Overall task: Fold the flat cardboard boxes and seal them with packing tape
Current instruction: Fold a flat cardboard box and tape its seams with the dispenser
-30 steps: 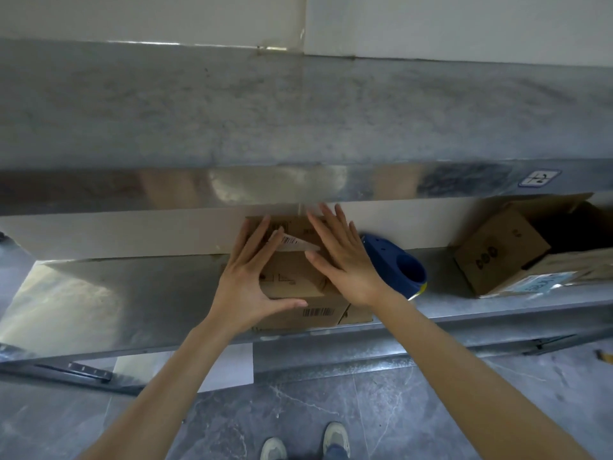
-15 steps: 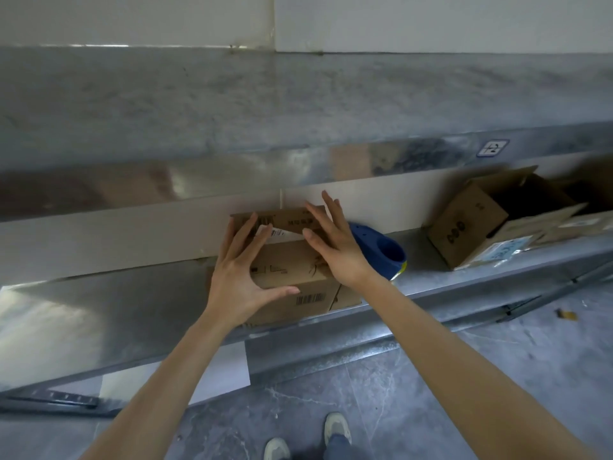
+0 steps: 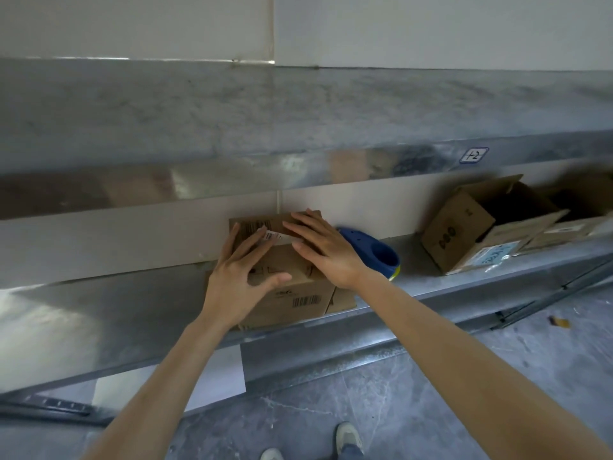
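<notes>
A small brown cardboard box [image 3: 298,297] with a barcode on its front stands on the metal shelf [image 3: 132,313], against the back wall. My left hand [image 3: 238,277] lies flat on the left part of its top, fingers straight, thumb spread toward the front. My right hand [image 3: 325,247] presses flat on the right top flap, fingers pointing to the back left. A white label [image 3: 275,236] shows between the two hands. The blue tape dispenser [image 3: 378,255] lies just right of the box, partly hidden by my right wrist.
An open cardboard box [image 3: 464,234] lies on its side at the right of the shelf, with more flat cardboard [image 3: 570,227] beyond it. An upper metal shelf [image 3: 298,127] overhangs. Below are the grey floor [image 3: 431,393], a white sheet [image 3: 212,380] and my shoes [image 3: 348,439].
Both hands stay flat on the box top; the right hand has slid a little toward the back left. The camera has turned left, shifting the scene to the right.
</notes>
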`<act>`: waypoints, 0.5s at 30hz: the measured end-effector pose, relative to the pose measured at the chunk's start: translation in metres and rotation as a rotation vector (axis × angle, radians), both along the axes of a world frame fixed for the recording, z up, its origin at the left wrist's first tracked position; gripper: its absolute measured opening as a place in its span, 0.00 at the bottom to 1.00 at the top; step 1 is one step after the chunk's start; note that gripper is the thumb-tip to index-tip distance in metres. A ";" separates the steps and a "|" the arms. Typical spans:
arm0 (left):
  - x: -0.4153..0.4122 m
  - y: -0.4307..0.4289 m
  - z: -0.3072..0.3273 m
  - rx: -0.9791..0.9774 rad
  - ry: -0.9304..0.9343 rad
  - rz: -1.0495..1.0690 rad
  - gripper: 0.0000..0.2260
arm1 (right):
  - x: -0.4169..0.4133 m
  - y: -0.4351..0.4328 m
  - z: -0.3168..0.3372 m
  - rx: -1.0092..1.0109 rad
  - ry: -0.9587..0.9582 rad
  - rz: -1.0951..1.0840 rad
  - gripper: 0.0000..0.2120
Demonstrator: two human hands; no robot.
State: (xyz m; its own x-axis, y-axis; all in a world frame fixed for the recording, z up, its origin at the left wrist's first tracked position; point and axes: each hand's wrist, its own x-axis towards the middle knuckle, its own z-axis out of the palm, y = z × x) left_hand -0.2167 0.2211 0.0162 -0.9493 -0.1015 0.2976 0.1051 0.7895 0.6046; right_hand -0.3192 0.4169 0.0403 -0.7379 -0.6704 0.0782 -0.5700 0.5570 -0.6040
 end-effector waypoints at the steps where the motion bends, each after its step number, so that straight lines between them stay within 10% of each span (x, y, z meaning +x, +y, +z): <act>1: 0.000 0.000 -0.001 0.005 0.019 0.006 0.40 | 0.000 0.000 -0.002 -0.022 -0.019 -0.006 0.22; 15: 0.031 0.037 0.000 0.083 0.166 0.433 0.27 | -0.028 0.027 -0.007 -0.246 -0.194 0.173 0.22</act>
State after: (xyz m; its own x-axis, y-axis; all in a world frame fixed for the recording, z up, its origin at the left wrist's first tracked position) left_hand -0.1855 0.2577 0.0160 -0.7545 -0.5080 0.4155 -0.1232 0.7315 0.6706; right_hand -0.3476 0.4438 0.0333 -0.6323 -0.7650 0.1226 -0.5048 0.2867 -0.8143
